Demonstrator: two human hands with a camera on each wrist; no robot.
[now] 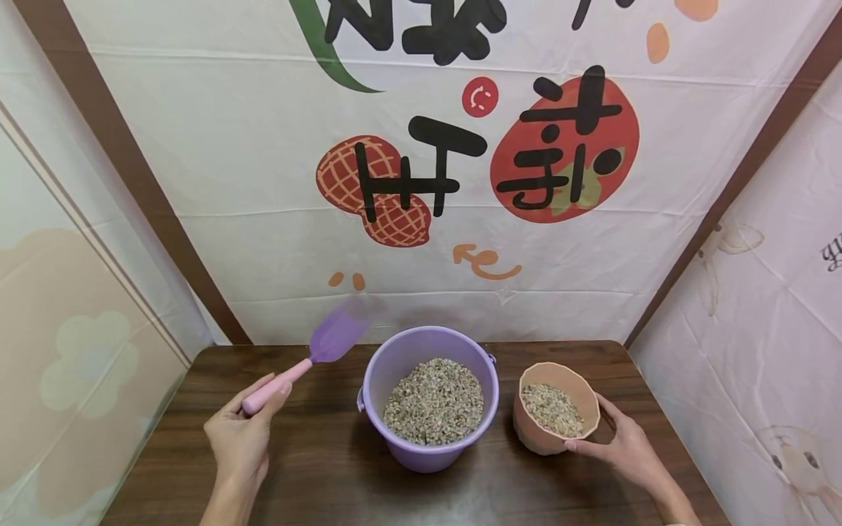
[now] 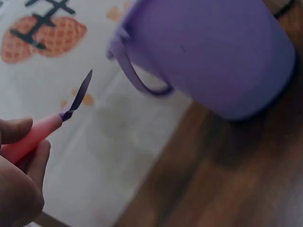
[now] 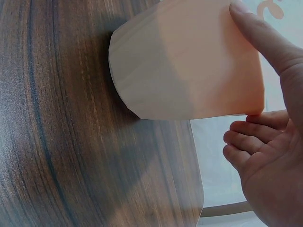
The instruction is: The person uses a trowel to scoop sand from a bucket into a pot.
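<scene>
My left hand (image 1: 240, 438) grips the pink handle of a small trowel (image 1: 338, 332), its purple blade pointing up and away, left of a purple bucket (image 1: 427, 458). In the left wrist view the blade shows nearly edge-on beside the bucket (image 2: 213, 56). Grey-brown gravel (image 1: 437, 402) fills part of the bucket. On its right stands a peach faceted pot (image 1: 541, 438) with finer-looking gravel (image 1: 552, 409) inside. My right hand (image 1: 625, 446) holds the pot from its right side, thumb on the near side at the rim and fingers round the right, as the right wrist view also shows.
A dark wooden table (image 1: 316, 482) bears the bucket and pot. Behind it hangs a white printed cloth (image 1: 263, 241), close to the table's back edge, with more cloth at both sides. The bucket's handle (image 2: 137, 82) hangs down along its side.
</scene>
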